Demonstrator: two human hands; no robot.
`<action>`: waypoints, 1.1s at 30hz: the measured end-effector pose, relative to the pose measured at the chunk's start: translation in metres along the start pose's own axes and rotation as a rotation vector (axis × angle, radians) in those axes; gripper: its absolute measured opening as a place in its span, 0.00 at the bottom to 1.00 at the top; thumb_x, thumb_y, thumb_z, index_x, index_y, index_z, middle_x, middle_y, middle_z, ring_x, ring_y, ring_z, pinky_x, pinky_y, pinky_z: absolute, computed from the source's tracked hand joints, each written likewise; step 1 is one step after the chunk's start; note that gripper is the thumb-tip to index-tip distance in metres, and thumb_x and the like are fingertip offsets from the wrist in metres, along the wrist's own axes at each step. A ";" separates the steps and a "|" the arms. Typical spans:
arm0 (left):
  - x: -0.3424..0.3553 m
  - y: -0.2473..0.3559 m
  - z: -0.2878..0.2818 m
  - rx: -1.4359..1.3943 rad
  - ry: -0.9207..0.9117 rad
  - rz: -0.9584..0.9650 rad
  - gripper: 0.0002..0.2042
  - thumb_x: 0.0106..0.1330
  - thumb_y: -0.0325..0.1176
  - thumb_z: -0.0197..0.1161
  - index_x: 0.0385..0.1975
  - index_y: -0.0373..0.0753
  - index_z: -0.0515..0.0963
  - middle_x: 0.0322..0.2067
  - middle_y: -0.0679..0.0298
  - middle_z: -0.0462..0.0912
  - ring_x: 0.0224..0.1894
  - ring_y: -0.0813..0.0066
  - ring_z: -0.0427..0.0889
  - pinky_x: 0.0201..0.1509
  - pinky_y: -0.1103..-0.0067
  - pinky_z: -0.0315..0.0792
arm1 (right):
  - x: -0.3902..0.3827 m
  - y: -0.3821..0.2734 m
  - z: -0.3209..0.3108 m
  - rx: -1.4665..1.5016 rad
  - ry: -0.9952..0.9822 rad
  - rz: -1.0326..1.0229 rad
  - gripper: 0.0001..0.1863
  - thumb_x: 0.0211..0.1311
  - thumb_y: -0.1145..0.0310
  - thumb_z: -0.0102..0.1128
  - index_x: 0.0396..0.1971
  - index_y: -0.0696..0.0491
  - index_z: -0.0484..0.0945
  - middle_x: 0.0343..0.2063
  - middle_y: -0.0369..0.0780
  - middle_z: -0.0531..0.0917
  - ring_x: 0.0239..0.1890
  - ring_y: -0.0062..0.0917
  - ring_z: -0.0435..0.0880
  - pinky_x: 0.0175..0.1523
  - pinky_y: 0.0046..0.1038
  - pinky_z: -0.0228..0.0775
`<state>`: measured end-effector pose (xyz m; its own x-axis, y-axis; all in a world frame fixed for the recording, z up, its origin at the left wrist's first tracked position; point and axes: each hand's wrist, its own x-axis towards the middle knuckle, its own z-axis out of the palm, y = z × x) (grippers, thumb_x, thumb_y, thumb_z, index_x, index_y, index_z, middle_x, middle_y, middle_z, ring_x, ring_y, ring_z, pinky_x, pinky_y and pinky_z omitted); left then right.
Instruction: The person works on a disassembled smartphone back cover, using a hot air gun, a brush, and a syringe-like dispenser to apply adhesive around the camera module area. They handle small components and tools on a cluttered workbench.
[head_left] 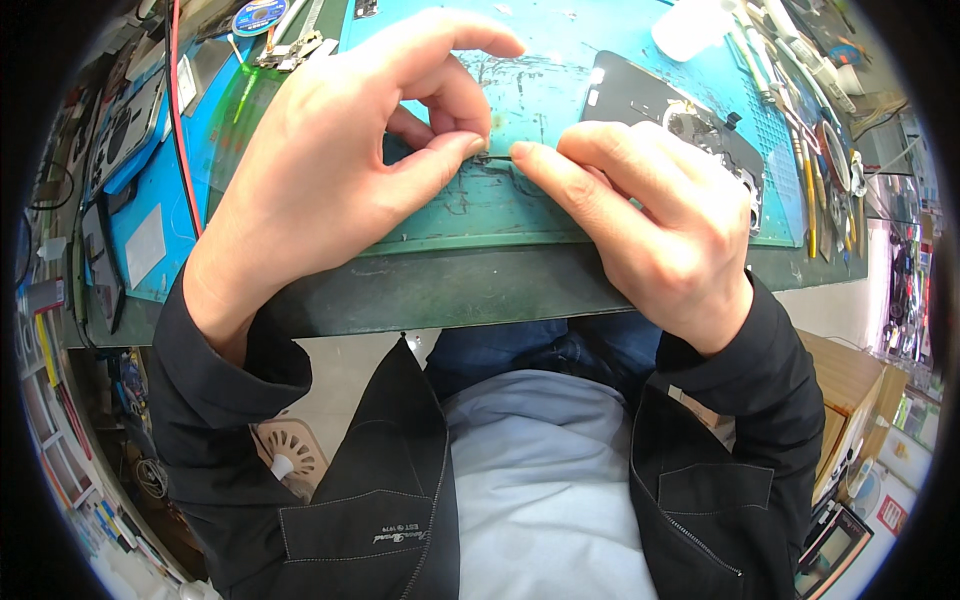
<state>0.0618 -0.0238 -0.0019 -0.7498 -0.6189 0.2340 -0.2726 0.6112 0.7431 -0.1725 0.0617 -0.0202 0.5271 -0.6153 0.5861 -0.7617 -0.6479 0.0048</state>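
Note:
Above the worn blue-green work mat (535, 100), my left hand (335, 160) pinches one end of a small, thin dark part (495, 158) between thumb and a bent finger, while its index finger arches away. From the other side my right hand (660, 215) grips the same part between thumb and fingertips. The part is too small to name; it looks like a short strip or flex piece. Partly behind my right hand lies a black phone panel (642, 92), with exposed parts along its right side.
A white tub (690, 30) stands at the back right, near a row of pens and tools (805, 150). On the left lie a phone housing (128, 125), a red cable (180, 110), a solder reel (260, 14) and metal bits (297, 50). The bench's dark front edge (470, 290) faces me.

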 end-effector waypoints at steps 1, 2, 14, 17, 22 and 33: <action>0.000 0.000 0.000 0.000 0.000 -0.002 0.27 0.65 0.16 0.63 0.66 0.38 0.74 0.37 0.66 0.85 0.44 0.80 0.86 0.47 0.83 0.80 | 0.000 0.000 0.000 0.002 0.000 0.001 0.21 0.43 0.75 0.66 0.42 0.54 0.89 0.33 0.37 0.83 0.29 0.26 0.83 0.32 0.27 0.77; 0.000 0.000 0.000 0.000 -0.001 -0.004 0.27 0.64 0.16 0.63 0.65 0.38 0.74 0.37 0.66 0.85 0.44 0.80 0.86 0.47 0.83 0.80 | 0.000 0.000 0.000 0.003 0.000 0.002 0.21 0.43 0.75 0.66 0.42 0.54 0.89 0.33 0.37 0.83 0.28 0.26 0.83 0.32 0.27 0.77; 0.000 0.000 -0.002 0.031 -0.006 0.019 0.27 0.64 0.16 0.63 0.65 0.37 0.74 0.38 0.65 0.86 0.44 0.79 0.86 0.47 0.82 0.80 | 0.001 0.004 0.003 0.053 0.038 0.003 0.20 0.44 0.76 0.66 0.42 0.54 0.89 0.33 0.39 0.83 0.29 0.29 0.84 0.33 0.28 0.78; 0.001 0.001 -0.001 0.038 -0.005 0.015 0.27 0.64 0.16 0.63 0.65 0.37 0.74 0.38 0.66 0.86 0.44 0.79 0.86 0.47 0.82 0.80 | 0.001 0.004 0.003 0.041 0.042 0.002 0.20 0.44 0.76 0.66 0.42 0.54 0.89 0.32 0.39 0.83 0.29 0.29 0.85 0.33 0.28 0.78; 0.000 0.000 0.000 0.023 0.001 0.012 0.27 0.65 0.16 0.63 0.65 0.37 0.74 0.37 0.65 0.86 0.43 0.79 0.87 0.47 0.82 0.81 | 0.001 0.004 0.004 0.035 0.037 -0.009 0.20 0.44 0.76 0.66 0.42 0.54 0.90 0.32 0.38 0.83 0.29 0.28 0.84 0.33 0.28 0.77; 0.000 0.001 0.000 0.013 0.002 0.011 0.27 0.65 0.16 0.63 0.65 0.37 0.74 0.37 0.65 0.86 0.43 0.80 0.87 0.47 0.83 0.80 | 0.002 0.001 0.002 0.052 -0.013 0.007 0.20 0.44 0.75 0.66 0.42 0.55 0.89 0.32 0.38 0.83 0.29 0.28 0.84 0.32 0.28 0.77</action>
<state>0.0619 -0.0237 -0.0012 -0.7518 -0.6131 0.2429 -0.2721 0.6239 0.7326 -0.1715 0.0588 -0.0207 0.5272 -0.6254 0.5753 -0.7449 -0.6659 -0.0413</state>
